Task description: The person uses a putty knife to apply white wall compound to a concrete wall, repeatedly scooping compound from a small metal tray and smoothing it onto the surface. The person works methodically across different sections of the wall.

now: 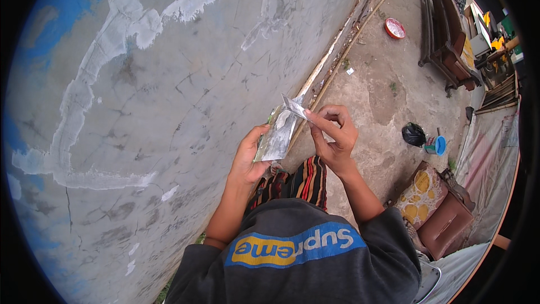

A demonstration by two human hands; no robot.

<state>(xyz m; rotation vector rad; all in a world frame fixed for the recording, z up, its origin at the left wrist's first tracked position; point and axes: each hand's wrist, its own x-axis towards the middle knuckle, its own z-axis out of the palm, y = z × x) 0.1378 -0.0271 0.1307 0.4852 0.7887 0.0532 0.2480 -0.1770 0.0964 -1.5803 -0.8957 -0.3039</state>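
Note:
My left hand (246,156) is closed on the edge of a flat rectangular board (273,147) with whitish putty smeared across it. Pinched in my right hand (336,136) is a thin flat metal putty scraper (295,107). Its blade is tilted over the far end of the board and meets the putty there. Both hands are in front of my body, close to a grey wall (185,101) on the left. White putty bands (76,98) run across the wall over cracks and patches of blue paint.
A long thin pole (360,32) lies along the wall's foot. On the concrete floor (377,73) are a red basin (395,28) with white residue, a black plastic bag (413,134) and a blue-rimmed bucket (436,145). A wooden bench (447,39) and a worn armchair (445,219) stand at right.

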